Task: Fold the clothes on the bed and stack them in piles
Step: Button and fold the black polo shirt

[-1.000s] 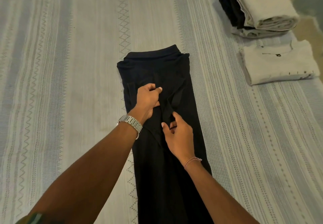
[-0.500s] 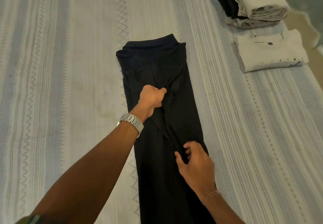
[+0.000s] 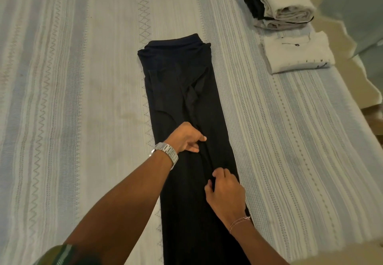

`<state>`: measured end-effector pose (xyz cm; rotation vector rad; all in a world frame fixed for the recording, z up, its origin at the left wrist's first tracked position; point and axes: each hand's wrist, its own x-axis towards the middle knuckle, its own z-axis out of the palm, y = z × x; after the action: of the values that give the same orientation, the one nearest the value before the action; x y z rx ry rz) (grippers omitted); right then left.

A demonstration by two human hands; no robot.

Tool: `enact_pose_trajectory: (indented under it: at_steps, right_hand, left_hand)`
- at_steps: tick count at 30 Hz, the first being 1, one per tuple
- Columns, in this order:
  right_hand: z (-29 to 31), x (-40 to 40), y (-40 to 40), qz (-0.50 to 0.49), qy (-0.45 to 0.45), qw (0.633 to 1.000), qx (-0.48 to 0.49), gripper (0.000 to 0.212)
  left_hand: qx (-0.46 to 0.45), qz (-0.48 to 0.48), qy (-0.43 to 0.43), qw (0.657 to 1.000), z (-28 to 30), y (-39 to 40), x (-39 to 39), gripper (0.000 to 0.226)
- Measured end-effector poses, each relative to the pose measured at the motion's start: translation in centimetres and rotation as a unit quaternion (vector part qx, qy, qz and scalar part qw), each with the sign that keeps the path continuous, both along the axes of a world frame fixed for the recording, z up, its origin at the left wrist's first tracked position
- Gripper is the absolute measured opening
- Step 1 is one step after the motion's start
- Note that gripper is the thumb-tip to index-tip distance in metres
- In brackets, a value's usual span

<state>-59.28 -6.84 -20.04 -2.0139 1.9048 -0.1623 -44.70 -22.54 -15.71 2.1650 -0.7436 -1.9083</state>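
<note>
1. Centre of the frame: the black trousers [image 3: 186, 103] lie flat on the striped bedspread [image 3: 72, 99], folded lengthwise, waistband toward the top of the picture and the legs running straight down out of the bottom edge.

2. The left hand [image 3: 185, 138], with the metal watch [image 3: 166, 155] at its wrist, sits on the cloth near mid-length, thumb out and fingers curled into a crease along the middle of the garment; it looks like a pinch on the fabric.

3. The right hand [image 3: 226, 192] is lower and to the right, fingertips bunched on the same crease line (a pinch too, by the look of it, though the fingertips are partly hidden).

4. Here is what matters: the long axis runs from top to bottom of the frame, and both hands grip along it, the left nearer the waistband, the right nearer the lower legs. My read is that a crosswise fold comes next, so one end must travel along that axis to meet the other.

5. Upper right of the frame: a stack of folded clothes [image 3: 284, 6], and just below it a folded white shirt [image 3: 298, 52] lying on its own, well apart from the trousers.
</note>
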Motion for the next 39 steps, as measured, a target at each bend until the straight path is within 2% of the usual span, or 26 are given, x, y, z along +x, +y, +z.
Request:
enact_pose_trajectory:
  at_steps: [1, 4, 6, 8, 11, 14, 18, 21, 25, 29, 31, 35, 39]
  right_hand:
    - [0.2, -0.3, 0.2, -0.001, -0.010, 1.000, 0.008, 0.021]
    - [1.0, -1.3, 0.3, -0.013, -0.093, 0.995, 0.038, 0.008]
    - [1.8, -1.5, 0.5, -0.020, -0.153, 0.987, 0.043, 0.007]
    - [2.1, -1.5, 1.1, -0.008, -0.174, 0.983, 0.053, 0.012]
    - [2.0, -2.1, 3.7, 0.004, -0.103, 0.991, 0.082, 0.029]
    - [2.1, -2.8, 6.5, 0.003, -0.019, 0.996, 0.084, 0.032]
    - [2.8, -3.8, 8.2, -0.020, 0.009, 0.996, 0.090, 0.032]
    - [3.2, -4.4, 8.7, -0.001, 0.035, 0.993, 0.111, 0.031]
    - [4.0, -5.4, 10.0, 0.004, 0.021, 0.990, 0.142, 0.033]
    - [3.9, -6.5, 12.4, -0.020, 0.020, 0.992, 0.126, 0.041]
    - [3.5, -6.6, 13.4, -0.047, -0.002, 0.994, 0.094, 0.046]
    - [2.5, -6.2, 14.5, -0.096, -0.021, 0.995, 0.010, 0.049]
    - [2.7, -5.2, 15.8, -0.112, -0.023, 0.993, -0.021, 0.054]
  left_hand:
    - [0.005, -0.001, 0.003, 1.000, 0.2, 0.8, -0.4, 0.040]
    - [-0.001, 0.031, 0.014, 0.999, 0.2, 2.7, -1.0, 0.012]
    - [-0.026, 0.081, 0.010, 0.996, 0.2, 3.5, -1.0, 0.018]
    - [-0.048, 0.128, -0.003, 0.991, 0.0, 4.3, -0.8, 0.010]
    - [-0.050, 0.124, -0.013, 0.991, -0.2, 6.8, -1.6, 0.013]
    - [-0.040, 0.071, 0.001, 0.997, -0.4, 9.6, -2.6, 0.013]
    - [-0.035, 0.034, 0.021, 0.999, -0.7, 12.5, -3.8, 0.011]
    - [-0.025, 0.009, 0.032, 0.999, -0.8, 14.3, -4.7, 0.012]
    - [-0.007, -0.009, 0.051, 0.999, -0.8, 16.8, -5.9, 0.041]
    - [0.002, 0.006, 0.085, 0.996, -0.7, 18.1, -6.3, 0.029]
    - [0.015, 0.009, 0.125, 0.992, -0.7, 18.5, -6.1, 0.033]
    - [0.021, -0.054, 0.156, 0.986, -0.7, 19.7, -5.9, 0.038]
    - [0.025, -0.043, 0.184, 0.982, -0.5, 21.3, -5.6, 0.034]
